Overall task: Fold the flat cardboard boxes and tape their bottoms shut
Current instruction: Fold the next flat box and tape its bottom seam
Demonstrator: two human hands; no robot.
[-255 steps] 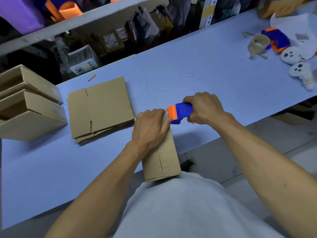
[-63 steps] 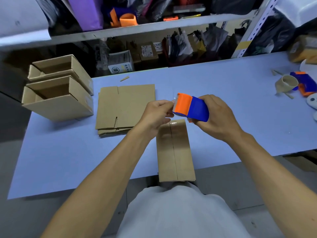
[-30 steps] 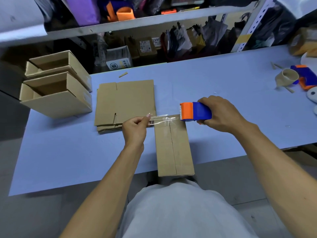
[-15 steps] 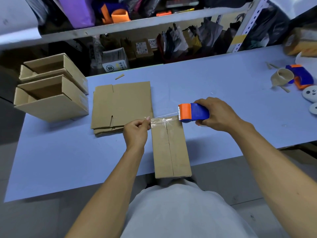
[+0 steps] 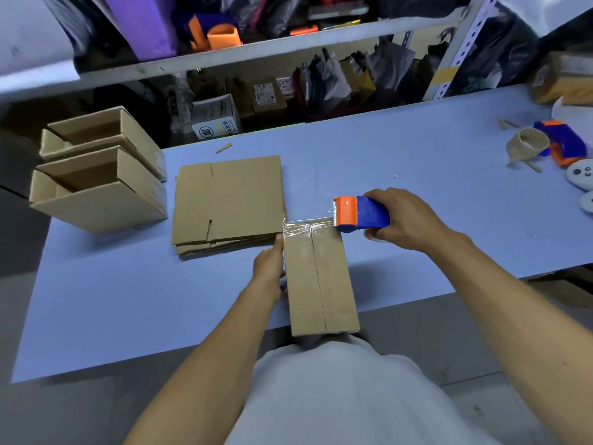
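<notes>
Two hands work: my right hand (image 5: 405,220) grips the tape dispenser (image 5: 361,214) at one o'clock; my left hand (image 5: 269,264), fingers straight, presses the folded box (image 5: 319,277) on the desk (image 5: 128,300) edge.

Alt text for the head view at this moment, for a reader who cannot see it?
A person stretches clear tape across the far end of a folded cardboard box on a blue table. The right hand holds a blue-and-orange tape dispenser; the left hand rests against the box's left side. Flat cardboard lies beside it.
</notes>
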